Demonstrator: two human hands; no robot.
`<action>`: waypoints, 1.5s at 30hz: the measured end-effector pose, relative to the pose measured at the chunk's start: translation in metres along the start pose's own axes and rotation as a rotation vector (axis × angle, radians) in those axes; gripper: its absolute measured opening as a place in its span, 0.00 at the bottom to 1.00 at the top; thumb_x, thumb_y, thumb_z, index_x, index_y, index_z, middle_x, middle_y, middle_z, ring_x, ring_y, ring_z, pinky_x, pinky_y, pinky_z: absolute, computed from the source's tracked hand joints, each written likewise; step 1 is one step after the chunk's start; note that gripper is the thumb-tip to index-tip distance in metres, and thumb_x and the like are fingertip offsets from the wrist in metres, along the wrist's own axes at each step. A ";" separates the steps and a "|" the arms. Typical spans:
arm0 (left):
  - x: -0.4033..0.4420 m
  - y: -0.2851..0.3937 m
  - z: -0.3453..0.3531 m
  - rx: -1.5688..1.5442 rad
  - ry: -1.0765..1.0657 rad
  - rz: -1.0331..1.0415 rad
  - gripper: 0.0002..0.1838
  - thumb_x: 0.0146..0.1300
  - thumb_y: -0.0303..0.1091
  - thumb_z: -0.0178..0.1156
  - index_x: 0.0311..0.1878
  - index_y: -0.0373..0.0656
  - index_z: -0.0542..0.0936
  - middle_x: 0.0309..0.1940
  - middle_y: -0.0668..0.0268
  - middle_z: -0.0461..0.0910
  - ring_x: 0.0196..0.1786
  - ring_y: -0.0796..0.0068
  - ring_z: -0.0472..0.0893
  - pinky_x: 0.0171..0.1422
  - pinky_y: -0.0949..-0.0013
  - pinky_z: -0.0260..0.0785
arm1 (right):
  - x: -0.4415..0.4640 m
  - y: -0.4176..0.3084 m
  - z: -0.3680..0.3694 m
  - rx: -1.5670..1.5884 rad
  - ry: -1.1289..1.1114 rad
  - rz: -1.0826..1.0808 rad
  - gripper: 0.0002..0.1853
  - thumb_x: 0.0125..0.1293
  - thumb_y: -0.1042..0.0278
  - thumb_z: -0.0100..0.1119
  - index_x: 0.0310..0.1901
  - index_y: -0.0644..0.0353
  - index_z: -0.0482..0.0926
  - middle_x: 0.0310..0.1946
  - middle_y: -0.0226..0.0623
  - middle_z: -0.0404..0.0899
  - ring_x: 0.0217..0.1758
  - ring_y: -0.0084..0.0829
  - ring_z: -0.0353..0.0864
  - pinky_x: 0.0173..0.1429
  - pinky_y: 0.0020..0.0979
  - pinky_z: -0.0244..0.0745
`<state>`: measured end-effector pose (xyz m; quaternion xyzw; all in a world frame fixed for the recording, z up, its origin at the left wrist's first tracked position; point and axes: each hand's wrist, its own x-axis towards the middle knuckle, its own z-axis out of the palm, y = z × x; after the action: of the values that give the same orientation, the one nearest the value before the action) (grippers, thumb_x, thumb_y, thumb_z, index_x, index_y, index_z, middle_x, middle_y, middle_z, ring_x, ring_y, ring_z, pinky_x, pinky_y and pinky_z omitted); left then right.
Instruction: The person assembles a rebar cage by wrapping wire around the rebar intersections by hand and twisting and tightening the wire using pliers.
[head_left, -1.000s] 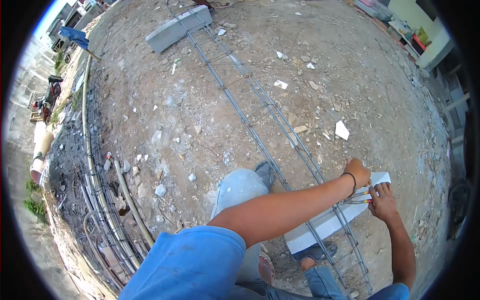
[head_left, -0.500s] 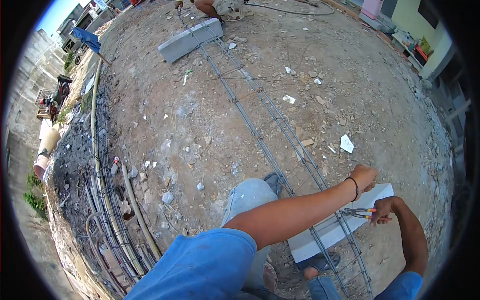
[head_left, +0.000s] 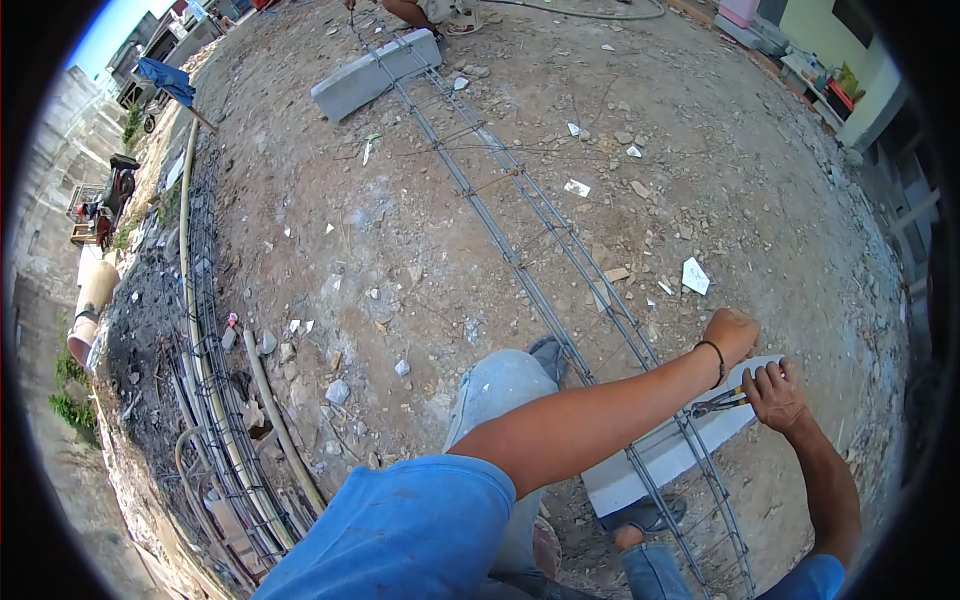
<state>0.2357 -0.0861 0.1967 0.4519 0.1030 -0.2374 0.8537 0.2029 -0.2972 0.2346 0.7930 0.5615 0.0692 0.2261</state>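
Note:
My right hand (head_left: 775, 396) is wrapped around the handles of a pair of end-cutting pliers (head_left: 727, 401). The plier jaws are at a rod of the long steel rebar cage (head_left: 518, 266); whether they grip a tie wire there is too small to tell. Just above, my left hand (head_left: 733, 336) is closed in a fist, and anything inside it is hidden. My left forearm crosses over the cage. Under the near end of the cage lies a pale concrete block (head_left: 612, 487).
Another concrete block (head_left: 365, 84) supports the cage's far end, where a person (head_left: 440, 14) crouches. Bundled rebar and pipes (head_left: 205, 350) lie along the left side. Broken tile pieces (head_left: 695, 276) and stones are scattered on the dirt. My feet straddle the cage's rods.
My right hand has turned and risen, swinging the plier handles upward while the jaws stay near the rod. The left fist has shifted only slightly.

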 end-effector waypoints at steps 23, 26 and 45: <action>-0.013 0.020 -0.011 0.054 0.057 0.049 0.10 0.59 0.31 0.58 0.28 0.34 0.82 0.23 0.59 0.80 0.21 0.73 0.76 0.22 0.68 0.63 | 0.063 0.022 -0.021 0.636 -1.349 0.309 0.22 0.56 0.44 0.75 0.36 0.57 0.88 0.29 0.34 0.88 0.31 0.33 0.87 0.38 0.37 0.81; -0.016 0.018 -0.008 0.043 0.077 0.045 0.09 0.59 0.31 0.59 0.29 0.35 0.82 0.25 0.59 0.81 0.22 0.72 0.77 0.23 0.68 0.65 | 0.052 0.019 -0.016 0.429 -1.081 0.136 0.25 0.54 0.45 0.75 0.44 0.57 0.84 0.31 0.38 0.87 0.36 0.41 0.88 0.42 0.41 0.82; -0.030 0.049 -0.015 0.101 0.124 -0.099 0.08 0.67 0.29 0.59 0.41 0.32 0.81 0.38 0.59 0.86 0.33 0.74 0.84 0.32 0.74 0.74 | 0.020 0.033 0.022 1.508 -1.483 0.558 0.19 0.64 0.59 0.68 0.47 0.69 0.84 0.27 0.51 0.85 0.26 0.41 0.88 0.30 0.39 0.86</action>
<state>0.2348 -0.0411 0.2351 0.5027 0.1659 -0.2558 0.8089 0.2463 -0.2936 0.2264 0.6715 -0.0158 -0.7385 -0.0595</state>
